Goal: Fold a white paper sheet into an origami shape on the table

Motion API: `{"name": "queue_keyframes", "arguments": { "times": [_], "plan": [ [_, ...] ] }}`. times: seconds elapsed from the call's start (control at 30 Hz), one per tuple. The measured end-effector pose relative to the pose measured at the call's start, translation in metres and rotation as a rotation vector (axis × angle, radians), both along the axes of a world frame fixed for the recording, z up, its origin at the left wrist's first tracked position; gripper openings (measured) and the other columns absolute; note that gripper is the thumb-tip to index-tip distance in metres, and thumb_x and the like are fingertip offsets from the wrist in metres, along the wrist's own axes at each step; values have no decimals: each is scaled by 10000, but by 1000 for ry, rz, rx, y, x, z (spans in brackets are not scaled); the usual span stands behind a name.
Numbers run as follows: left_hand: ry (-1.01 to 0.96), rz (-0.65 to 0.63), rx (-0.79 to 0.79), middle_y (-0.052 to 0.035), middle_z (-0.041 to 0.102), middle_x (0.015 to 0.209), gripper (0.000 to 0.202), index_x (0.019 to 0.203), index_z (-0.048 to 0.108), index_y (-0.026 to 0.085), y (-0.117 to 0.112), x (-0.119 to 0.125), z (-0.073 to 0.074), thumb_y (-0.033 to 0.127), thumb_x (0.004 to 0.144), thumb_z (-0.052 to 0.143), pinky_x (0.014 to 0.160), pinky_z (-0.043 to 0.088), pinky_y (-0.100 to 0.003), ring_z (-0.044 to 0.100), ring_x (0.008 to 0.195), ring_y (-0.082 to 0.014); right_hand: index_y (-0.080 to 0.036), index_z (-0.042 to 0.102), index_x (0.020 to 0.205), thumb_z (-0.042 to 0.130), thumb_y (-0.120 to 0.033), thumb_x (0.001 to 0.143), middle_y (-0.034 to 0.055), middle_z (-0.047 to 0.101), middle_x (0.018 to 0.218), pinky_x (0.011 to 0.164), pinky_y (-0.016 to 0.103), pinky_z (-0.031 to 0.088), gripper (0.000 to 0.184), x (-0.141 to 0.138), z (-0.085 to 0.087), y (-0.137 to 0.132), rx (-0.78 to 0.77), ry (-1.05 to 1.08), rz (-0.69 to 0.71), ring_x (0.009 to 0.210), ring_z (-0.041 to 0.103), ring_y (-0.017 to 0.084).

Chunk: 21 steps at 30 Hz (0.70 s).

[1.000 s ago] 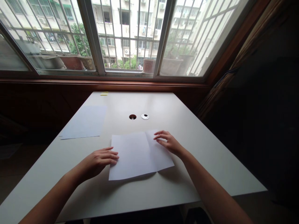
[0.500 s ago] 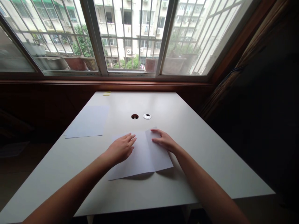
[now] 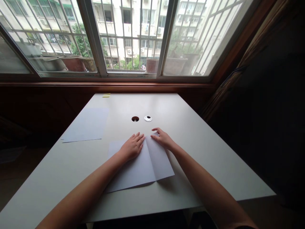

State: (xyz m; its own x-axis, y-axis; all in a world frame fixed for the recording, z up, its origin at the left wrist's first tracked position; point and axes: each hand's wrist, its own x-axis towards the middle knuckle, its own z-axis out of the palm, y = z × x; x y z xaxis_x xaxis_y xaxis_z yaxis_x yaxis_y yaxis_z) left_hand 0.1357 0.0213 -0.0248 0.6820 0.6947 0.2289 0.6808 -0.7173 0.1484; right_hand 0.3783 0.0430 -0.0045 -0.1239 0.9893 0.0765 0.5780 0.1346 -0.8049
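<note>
A white sheet of paper (image 3: 137,171) with a crease down it lies on the table, its right-hand part tilted up and casting a shadow. My left hand (image 3: 133,146) rests flat on the sheet left of the crease, fingers extended toward its far edge. At the far right corner, my right hand (image 3: 163,138) has the raised part between thumb and curved fingers. Its thumb is over the paper and the index finger shows past the far edge; the other fingers are partly hidden.
More white paper (image 3: 84,125) lies at the left of the white table (image 3: 202,165). Beyond my hands are a round hole (image 3: 135,119) and a silver round cover (image 3: 148,118). Yellow strips (image 3: 106,95) sit at the far edge, below a barred window.
My left hand has moved right and away from me, flattening on the paper near the crease. The sheet has turned and shifted slightly toward me. My right hand has moved slightly toward the far edge.
</note>
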Motion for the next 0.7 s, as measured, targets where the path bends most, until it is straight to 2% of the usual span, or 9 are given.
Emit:
{"name": "queue_keyframes", "arguments": {
  "times": [0.2,0.43,0.7],
  "plan": [
    [11,-20,-15,-50,357,1560,500,1490,377,213,7,-7,1,346,1011,328,1203,217,-445,238,1475,-242,-252,665,1080,564,-282,857,4,670,850,772,280,435,247,-6,-6,5,104,-71,-4,802,615,171],
    [22,-1,-36,-24,332,1572,489,1497,366,240,9,-5,0,348,1025,295,1201,210,-435,224,1481,-228,-241,634,1008,515,-213,868,3,654,806,731,275,416,186,-8,-14,2,150,-150,-34,759,597,169],
    [48,30,-25,11,309,1581,493,1508,345,272,10,-9,0,379,1030,286,1208,186,-469,151,1498,-236,-207,635,910,485,-137,849,42,643,852,822,315,394,177,-14,-17,3,236,-231,-43,886,541,206]
  ]
}}
